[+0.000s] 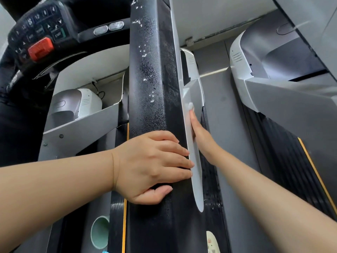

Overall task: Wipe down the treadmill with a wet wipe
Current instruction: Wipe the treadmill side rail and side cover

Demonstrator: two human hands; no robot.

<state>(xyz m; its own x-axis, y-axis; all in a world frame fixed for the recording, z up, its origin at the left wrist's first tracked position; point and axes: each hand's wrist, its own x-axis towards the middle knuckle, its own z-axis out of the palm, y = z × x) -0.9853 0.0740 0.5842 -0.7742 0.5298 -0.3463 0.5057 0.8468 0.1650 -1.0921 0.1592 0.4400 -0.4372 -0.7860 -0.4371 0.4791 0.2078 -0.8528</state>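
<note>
Treadmill handrail point(151, 88), black and textured, runs up the middle of view; beads and patches of moisture scattered along its upper stretch. A grey-white trim strip point(196, 179) edges its right side.

Left hand point(155, 165) lies over the handrail, fingers stretched across the top to the trim strip, thumb tucked against the near face. Fingers fairly straight, resting rather than clamped.

Right hand point(199, 136) is on the far side of the handrail, mostly hidden behind the trim. Its fingertips press a small white wad, the wet wipe point(189, 106), against the trim's outer side. Whether the fingers curl round the wipe or merely push it flat, cannot tell.

Upper left: console point(36, 31) with numbered keys, a START button and a red stop switch point(41, 49). Below it, the grey-and-white motor cover point(76, 105). To the right, a neighbouring treadmill point(273, 73) with black deck and yellow edge line. Bottom left, a pale green cup point(100, 232).
</note>
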